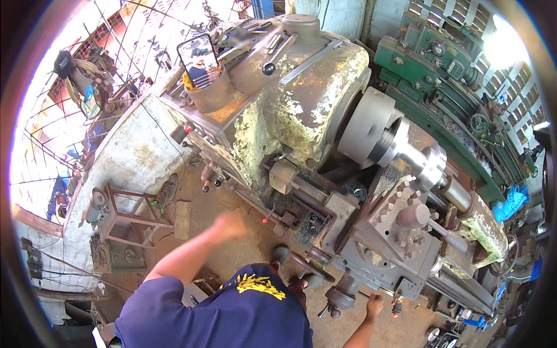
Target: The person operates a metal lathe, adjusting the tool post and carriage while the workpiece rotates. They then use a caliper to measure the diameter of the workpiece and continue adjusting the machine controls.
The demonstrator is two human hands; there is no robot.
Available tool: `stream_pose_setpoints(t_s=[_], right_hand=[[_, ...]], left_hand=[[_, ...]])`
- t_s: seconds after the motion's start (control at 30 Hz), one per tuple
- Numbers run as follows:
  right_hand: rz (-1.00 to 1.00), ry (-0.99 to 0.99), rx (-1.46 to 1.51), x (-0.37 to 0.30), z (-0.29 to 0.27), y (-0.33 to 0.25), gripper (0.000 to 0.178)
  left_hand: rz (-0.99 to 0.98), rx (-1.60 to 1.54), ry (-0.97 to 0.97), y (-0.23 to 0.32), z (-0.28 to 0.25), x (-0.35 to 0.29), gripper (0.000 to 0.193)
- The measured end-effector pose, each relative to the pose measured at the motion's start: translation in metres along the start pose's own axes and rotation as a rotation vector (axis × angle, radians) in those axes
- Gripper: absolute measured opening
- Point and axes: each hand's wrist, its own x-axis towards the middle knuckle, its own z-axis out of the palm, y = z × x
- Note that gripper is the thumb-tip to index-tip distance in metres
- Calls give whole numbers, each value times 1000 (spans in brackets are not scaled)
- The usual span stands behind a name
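A large worn metal lathe point(319, 104) stands in front of me. Between its chuck point(365, 127) and the tailstock point(481, 229) sits a shiny turned metal workpiece point(430, 165). The tool post point(413, 217), with a long handle and several bolts, is close to the workpiece. My left hand point(231, 225) is smeared by motion in the air left of the carriage, near a red-knobbed lever point(266, 220); its fingers cannot be made out. My right hand point(375, 304) is closed below the carriage's front, beside a small lever. What it grips, if anything, is hidden.
A handwheel point(312, 267) juts toward me from the carriage. On the headstock, a phone point(199, 61) leans in a round metal container point(212, 93). Back right is a green lathe point(432, 64); a metal stand point(136, 214) is at left. Metal chips point(310, 229) lie under the carriage.
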Motion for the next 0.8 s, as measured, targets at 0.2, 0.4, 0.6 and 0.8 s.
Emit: stream_pose_setpoints(t_s=[0.2,0.4,0.6,0.8], right_hand=[[-126,-168,-104,35,58,50,33],[-287,195,-506,-24,47,27,17],[192,21,69,-33,-8,-42,31],[207,-41,143,-20,5,-27,33]], left_hand=[[298,-437,-407,193,133,11,60],[-192,-1193,-781,238,204,22,68],[-102,-1554,-977,247,197,16,78],[-116,-1523,-892,276,178,10,81]])
